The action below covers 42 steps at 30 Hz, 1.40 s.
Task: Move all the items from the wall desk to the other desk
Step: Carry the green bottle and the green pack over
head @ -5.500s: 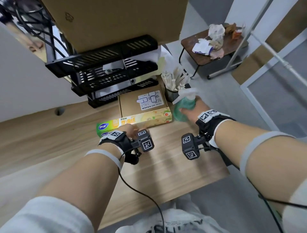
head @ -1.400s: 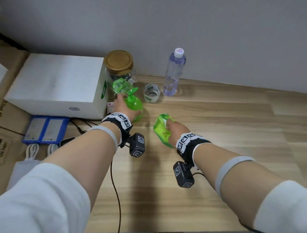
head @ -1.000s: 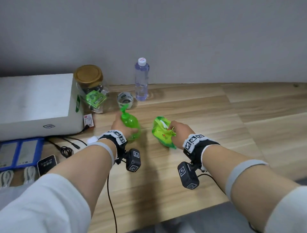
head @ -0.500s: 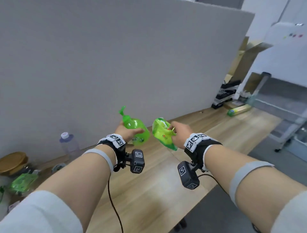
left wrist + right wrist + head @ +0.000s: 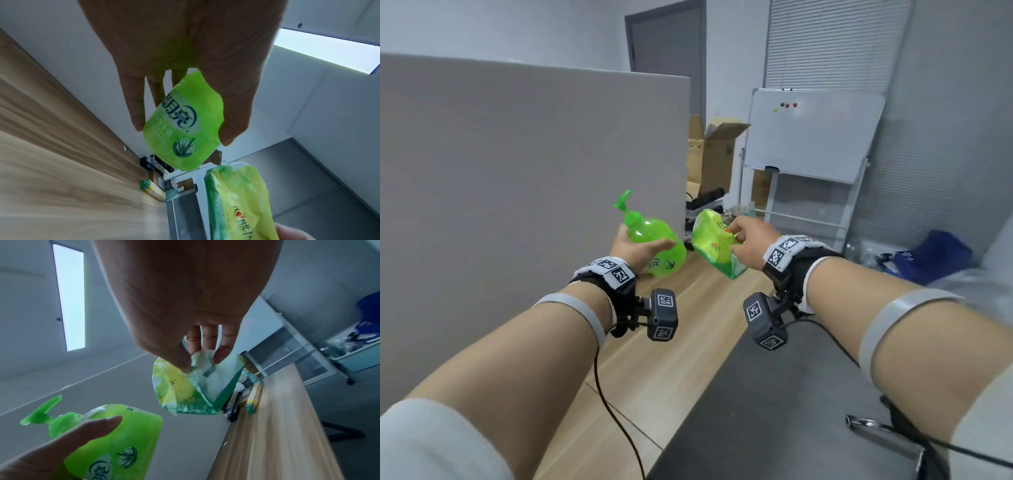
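Observation:
My left hand [image 5: 635, 248] grips a green pump bottle [image 5: 654, 245] of hand soap in the air, thumb across its front; the left wrist view shows fingers and thumb wrapped round the bottle [image 5: 183, 126]. My right hand [image 5: 748, 245] pinches a green and yellow wipes packet [image 5: 714, 246] by its top; in the right wrist view thumb and fingers clamp the packet [image 5: 185, 389] above the bottle [image 5: 115, 439]. Both items hang over the long wooden desk [image 5: 654, 370] beside the grey partition [image 5: 517, 192].
At the desk's far end stand a black rack [image 5: 703, 202] and a cardboard box [image 5: 710, 157]. A whiteboard on a stand [image 5: 811, 137] and a blue bag [image 5: 931, 257] are to the right. Grey floor [image 5: 774, 411] lies right of the desk, with a chair part [image 5: 887, 438] near my right arm.
I have lifted the bottle and packet off the desk and turned right; the view has swung from the wall end with the jar and water bottle toward the far end of the room.

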Motion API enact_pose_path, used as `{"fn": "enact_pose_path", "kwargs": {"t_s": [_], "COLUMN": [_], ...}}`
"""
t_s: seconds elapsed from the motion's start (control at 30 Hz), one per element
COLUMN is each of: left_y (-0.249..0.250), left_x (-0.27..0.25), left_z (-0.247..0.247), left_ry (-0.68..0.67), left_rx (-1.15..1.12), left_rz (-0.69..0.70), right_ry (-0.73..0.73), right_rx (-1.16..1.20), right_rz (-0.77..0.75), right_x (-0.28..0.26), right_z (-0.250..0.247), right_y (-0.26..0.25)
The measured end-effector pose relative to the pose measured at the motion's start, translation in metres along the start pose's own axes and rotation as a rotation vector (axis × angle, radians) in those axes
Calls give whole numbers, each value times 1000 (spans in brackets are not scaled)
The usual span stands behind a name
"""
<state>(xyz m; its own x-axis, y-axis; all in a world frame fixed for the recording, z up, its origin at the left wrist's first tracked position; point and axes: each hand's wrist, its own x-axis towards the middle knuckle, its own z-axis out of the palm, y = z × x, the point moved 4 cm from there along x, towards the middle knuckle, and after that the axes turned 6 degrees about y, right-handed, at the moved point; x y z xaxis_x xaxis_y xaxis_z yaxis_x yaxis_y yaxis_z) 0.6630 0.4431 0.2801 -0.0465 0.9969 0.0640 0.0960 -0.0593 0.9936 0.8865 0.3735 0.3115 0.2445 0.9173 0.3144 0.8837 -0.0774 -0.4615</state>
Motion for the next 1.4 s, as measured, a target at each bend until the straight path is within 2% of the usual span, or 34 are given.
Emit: {"fn": "enact_pose_path", "kwargs": {"t_s": [0.17,0.33,0.47,0.57,0.73,1.03,1.27,1.4], "left_y": [8,-2,-22,-34,-68,-136,-198,-228], "left_x": [25,73,126,176,266,375,457,495], "left_z": [74,139,191,226,264,307,349,380], "left_ry": [-71,-98,-119,-145,-147,-11,148,285], "left_rx": [36,48,61,80,124,205,280,332], "left_rz": [24,-8,-80,-82,-134,-257,-312,-354], "right_ry": [41,75,53,44,-21,-159,-320,-427], "right_rx": [3,8,-11,-45,-115,-122,-74,-17], "right_rz": [93,173,213,220,239,247,195,130], "right_x": [26,62,107,156,238,353,459,524], "right_z": [-15,-6,10,19,45,113,185,232], "right_y": [73,134,178,203,237,307,377,428]}}
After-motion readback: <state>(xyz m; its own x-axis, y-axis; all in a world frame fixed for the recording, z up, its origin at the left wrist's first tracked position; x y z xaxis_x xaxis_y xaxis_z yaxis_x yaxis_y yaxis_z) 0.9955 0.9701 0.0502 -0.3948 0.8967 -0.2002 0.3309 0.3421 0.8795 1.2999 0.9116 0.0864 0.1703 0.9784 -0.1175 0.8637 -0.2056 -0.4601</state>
